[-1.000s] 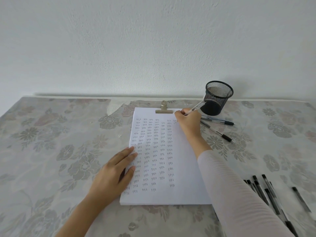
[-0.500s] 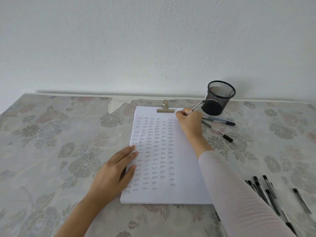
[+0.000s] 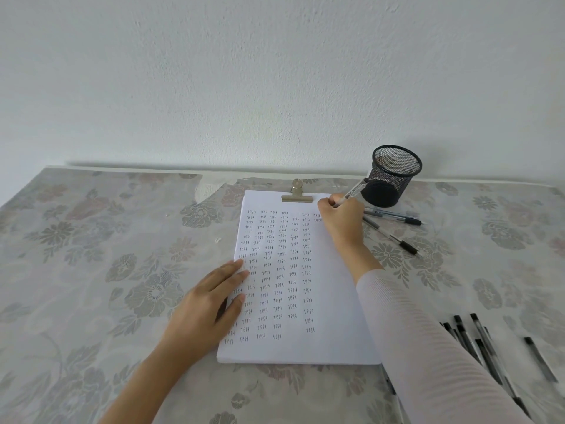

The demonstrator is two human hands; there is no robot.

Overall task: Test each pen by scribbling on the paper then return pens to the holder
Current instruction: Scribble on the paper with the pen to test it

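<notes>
A white paper pad (image 3: 333,301) lies in the middle of the table, filled with columns of small handwritten "test" words. My right hand (image 3: 342,220) is shut on a clear pen (image 3: 353,191) with its tip on the pad's top right corner. My left hand (image 3: 204,313) lies flat with fingers spread on the pad's left edge. The black mesh holder (image 3: 391,175) stands upright and looks empty, just right of the pen's top end. Two pens (image 3: 394,217) lie below the holder. Several black pens (image 3: 480,347) lie at the lower right.
A brass clip (image 3: 297,194) grips the pad's top edge. A floral tablecloth (image 3: 107,255) covers the table, which ends at a white wall (image 3: 275,87) behind. My right sleeve (image 3: 428,347) crosses the pad's lower right corner.
My right hand has shifted slightly along the top right of the pad while writing; a new small mark shows there. My left hand has stayed in place.
</notes>
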